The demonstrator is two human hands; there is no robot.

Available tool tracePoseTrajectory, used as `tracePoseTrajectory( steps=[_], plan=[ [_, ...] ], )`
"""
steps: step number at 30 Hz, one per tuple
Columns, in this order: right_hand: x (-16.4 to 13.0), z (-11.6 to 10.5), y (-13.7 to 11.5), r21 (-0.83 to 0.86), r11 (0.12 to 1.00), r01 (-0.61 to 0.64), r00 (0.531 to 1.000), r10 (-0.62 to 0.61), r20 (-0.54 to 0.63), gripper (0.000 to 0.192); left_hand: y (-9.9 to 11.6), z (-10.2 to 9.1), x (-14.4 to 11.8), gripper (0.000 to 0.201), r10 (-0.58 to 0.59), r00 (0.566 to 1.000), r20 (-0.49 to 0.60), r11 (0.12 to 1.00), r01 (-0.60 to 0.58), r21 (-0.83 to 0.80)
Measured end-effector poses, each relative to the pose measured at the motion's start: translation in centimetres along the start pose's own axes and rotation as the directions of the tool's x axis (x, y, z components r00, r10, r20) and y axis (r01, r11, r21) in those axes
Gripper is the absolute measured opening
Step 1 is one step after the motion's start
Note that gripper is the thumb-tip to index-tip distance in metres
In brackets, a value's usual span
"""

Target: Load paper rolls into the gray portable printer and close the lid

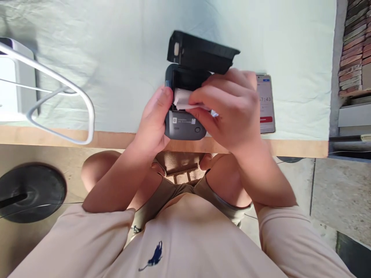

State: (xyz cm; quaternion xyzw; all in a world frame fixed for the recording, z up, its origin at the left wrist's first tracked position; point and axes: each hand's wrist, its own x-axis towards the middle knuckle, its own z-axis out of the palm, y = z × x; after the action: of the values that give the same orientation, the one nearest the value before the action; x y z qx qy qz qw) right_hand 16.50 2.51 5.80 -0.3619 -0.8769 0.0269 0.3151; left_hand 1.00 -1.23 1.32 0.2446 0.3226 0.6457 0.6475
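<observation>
A small dark grey label printer (185, 129) is held above the front edge of the table, its black lid (204, 52) swung up. My left hand (156, 116) grips its left side, the thumb on the rim by the opening. In the printer's bay sits a white paper roll (182, 98). My right hand (232, 104) pinches the paper at the roll's right side between thumb and fingers, and covers the right part of the bay. A power button and a small label show on the printer's front face.
Beyond my right hand lies a phone (267, 104) with a lit screen. At the left stand a white device (17, 88) and a looped white cable (89, 116). A pale green cloth (116, 46) covers the table, leaving a wooden front edge (301, 148). Bricks (355, 46) are stacked at the far right.
</observation>
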Motion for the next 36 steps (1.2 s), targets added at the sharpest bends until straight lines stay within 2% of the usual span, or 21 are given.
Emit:
tracePoseTrajectory(
  steps=[4,7,10,12,14,18,21,24,27,31,34,36],
  plan=[
    [-0.3,0.0,-0.4,0.071,0.992,0.102,0.995,-0.1,-0.031,0.029,0.3,-0.6,0.2,0.023,-0.029,1.0,0.009,1.0,0.029,0.007],
    [-0.4,-0.4,-0.4,0.119,0.986,0.116,0.993,-0.117,0.002,0.026,0.5,-1.1,0.0,0.03,-0.061,0.998,-0.032,0.994,0.064,0.093],
    [-0.3,-1.0,-0.5,0.278,0.955,0.107,0.993,-0.116,0.016,0.017,0.8,-1.2,-0.2,0.038,-0.07,0.997,-0.037,0.984,0.076,0.164],
    [-0.2,-1.3,-0.6,0.394,0.916,0.078,0.997,-0.067,-0.042,0.011,0.9,-1.1,-0.2,0.042,-0.066,0.997,-0.03,0.98,0.07,0.188],
    [-0.1,-1.5,-0.7,0.43,0.903,0.009,0.99,0.051,-0.128,0.011,0.9,-1.0,-0.2,0.046,-0.071,0.997,-0.035,0.975,0.077,0.207],
    [-0.1,-1.4,-0.6,0.354,0.912,-0.208,0.922,0.304,-0.24,0.026,0.6,-0.9,-0.3,0.046,-0.062,0.995,-0.077,0.975,0.077,0.208],
    [0.1,-1.2,0.1,0.363,0.91,-0.203,0.9,0.319,-0.296,0.025,0.4,-1.0,-0.5,0.047,-0.064,0.992,-0.111,0.976,0.086,0.2],
    [0.2,-1.2,0.8,0.366,0.91,-0.194,0.944,0.274,-0.183,0.008,0.6,-1.0,-0.7,0.055,-0.08,0.99,-0.118,0.977,0.101,0.186],
    [0.2,-1.4,1.1,0.371,0.909,-0.188,0.981,0.19,0.033,0.018,0.7,-0.9,-0.9,0.056,-0.073,0.996,-0.057,0.984,0.081,0.157],
    [0.2,-1.4,0.9,0.369,0.918,-0.143,0.98,0.08,0.182,0.03,0.6,-1.1,-0.7,0.038,-0.025,0.999,0.032,0.989,0.02,0.146],
    [0.4,-1.4,0.6,0.338,0.929,-0.153,0.971,0.077,0.226,0.036,0.2,-1.4,-0.2,0.024,0.001,0.999,0.049,0.971,-0.013,0.238],
    [0.5,-1.4,0.5,0.312,0.933,-0.181,0.96,0.098,0.261,0.036,0.1,-1.7,0.1,0.024,0.02,0.998,0.057,0.957,-0.036,0.287]
  ],
)
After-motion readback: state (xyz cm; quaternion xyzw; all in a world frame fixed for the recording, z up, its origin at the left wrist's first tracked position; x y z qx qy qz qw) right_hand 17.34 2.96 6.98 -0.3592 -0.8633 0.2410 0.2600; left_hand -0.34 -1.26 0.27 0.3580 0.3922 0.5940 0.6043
